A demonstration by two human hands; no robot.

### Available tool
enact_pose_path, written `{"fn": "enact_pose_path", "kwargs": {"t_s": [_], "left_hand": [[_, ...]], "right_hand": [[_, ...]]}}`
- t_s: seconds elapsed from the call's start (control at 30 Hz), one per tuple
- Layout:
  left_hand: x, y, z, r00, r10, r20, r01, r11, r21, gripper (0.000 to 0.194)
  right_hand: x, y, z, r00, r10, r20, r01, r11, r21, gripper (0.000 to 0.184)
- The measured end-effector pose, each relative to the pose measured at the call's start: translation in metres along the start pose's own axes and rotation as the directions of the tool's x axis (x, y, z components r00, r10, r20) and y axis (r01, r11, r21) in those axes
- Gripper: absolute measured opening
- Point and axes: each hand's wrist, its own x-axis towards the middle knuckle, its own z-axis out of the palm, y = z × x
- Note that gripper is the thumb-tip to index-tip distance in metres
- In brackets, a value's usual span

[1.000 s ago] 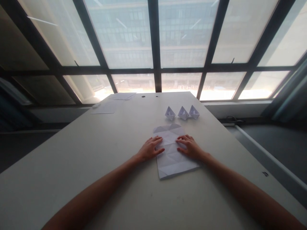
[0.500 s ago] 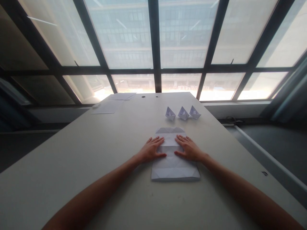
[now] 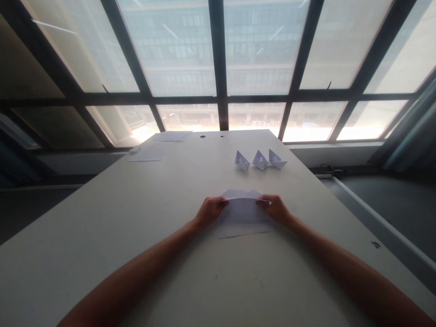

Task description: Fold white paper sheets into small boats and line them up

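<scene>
A white sheet of paper (image 3: 242, 215) with creases is bent upward along a crosswise fold over the table. My left hand (image 3: 208, 211) pinches its left edge at the fold, thumb on the near side. On the opposite edge, my right hand (image 3: 275, 209) grips the sheet the same way, fingers curled behind it. The near part of the paper hangs toward me, slightly blurred. Beyond the hands stand three folded paper boats in a row: a left one (image 3: 242, 161), a middle one (image 3: 260, 160) and a right one (image 3: 277, 159).
The white table (image 3: 163, 204) stretches away toward large windows. Several loose white sheets (image 3: 146, 152) lie at its far left corner. Near the far edge is a dark round hole (image 3: 202, 136). A small dark mark (image 3: 375, 245) sits by the right edge.
The paper lay turned, then straightened under both flat hands. Now both hands have closed on its side edges and the sheet is raised and bent at a crease. The boats have stayed in place.
</scene>
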Motion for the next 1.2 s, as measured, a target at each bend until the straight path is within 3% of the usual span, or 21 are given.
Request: {"fn": "enact_pose_path", "kwargs": {"t_s": [0.17, 0.3, 0.4, 0.5, 0.57, 0.63, 0.7, 0.77, 0.83, 0.9, 1.0, 1.07, 1.2], "left_hand": [[-0.003, 0.010, 0.000, 0.971, -0.163, -0.173, 0.115, 0.959, -0.258, 0.043], [0.001, 0.009, 0.000, 0.939, -0.292, -0.181, 0.206, 0.901, -0.383, 0.043], [0.004, 0.003, 0.000, 0.934, -0.298, -0.199, 0.226, 0.921, -0.318, 0.049], [0.004, 0.003, 0.001, 0.957, -0.102, -0.272, 0.086, 0.994, -0.070, 0.049], [0.000, 0.009, 0.005, 0.982, 0.071, -0.178, -0.052, 0.992, 0.114, 0.045], [-0.005, 0.015, 0.010, 0.986, 0.165, 0.041, -0.170, 0.960, 0.224, 0.045], [-0.010, 0.019, 0.015, 0.946, 0.182, 0.268, -0.259, 0.922, 0.287, 0.053], [-0.014, 0.020, 0.018, 0.895, 0.171, 0.411, -0.324, 0.884, 0.337, 0.060], [-0.016, 0.019, 0.019, 0.872, 0.159, 0.463, -0.357, 0.854, 0.379, 0.063], [-0.016, 0.017, 0.020, 0.868, 0.147, 0.474, -0.365, 0.836, 0.410, 0.065], [-0.013, 0.018, 0.025, 0.866, 0.101, 0.489, -0.348, 0.824, 0.447, 0.069], [-0.010, 0.021, 0.033, 0.881, 0.044, 0.471, -0.301, 0.820, 0.487, 0.069], [-0.001, 0.026, 0.053, 0.936, -0.030, 0.351, -0.185, 0.806, 0.563, 0.065]], "right_hand": [[0.001, -0.014, 0.002, 0.966, 0.166, -0.197, -0.100, 0.946, 0.308, 0.037], [0.003, -0.021, 0.008, 0.944, 0.236, -0.231, -0.138, 0.917, 0.373, 0.032], [0.004, -0.016, 0.013, 0.936, 0.296, -0.190, -0.224, 0.918, 0.327, 0.033], [0.004, -0.007, 0.019, 0.926, 0.329, -0.183, -0.286, 0.931, 0.226, 0.045], [0.003, -0.003, 0.022, 0.935, 0.286, -0.209, -0.268, 0.957, 0.110, 0.054], [0.000, -0.003, 0.025, 0.947, 0.226, -0.226, -0.244, 0.969, -0.051, 0.062], [-0.003, -0.006, 0.027, 0.959, 0.156, -0.236, -0.210, 0.952, -0.224, 0.070], [-0.007, -0.011, 0.029, 0.971, 0.048, -0.234, -0.136, 0.916, -0.378, 0.070], [-0.010, -0.017, 0.031, 0.986, -0.070, -0.154, -0.012, 0.877, -0.480, 0.062], [-0.012, -0.023, 0.035, 0.990, -0.138, 0.037, 0.138, 0.858, -0.494, 0.056], [-0.013, -0.028, 0.042, 0.937, -0.125, 0.326, 0.269, 0.853, -0.448, 0.061], [-0.012, -0.029, 0.044, 0.919, -0.061, 0.389, 0.255, 0.845, -0.470, 0.067], [-0.009, -0.026, 0.040, 0.929, 0.055, 0.366, 0.171, 0.814, -0.555, 0.068]]}}
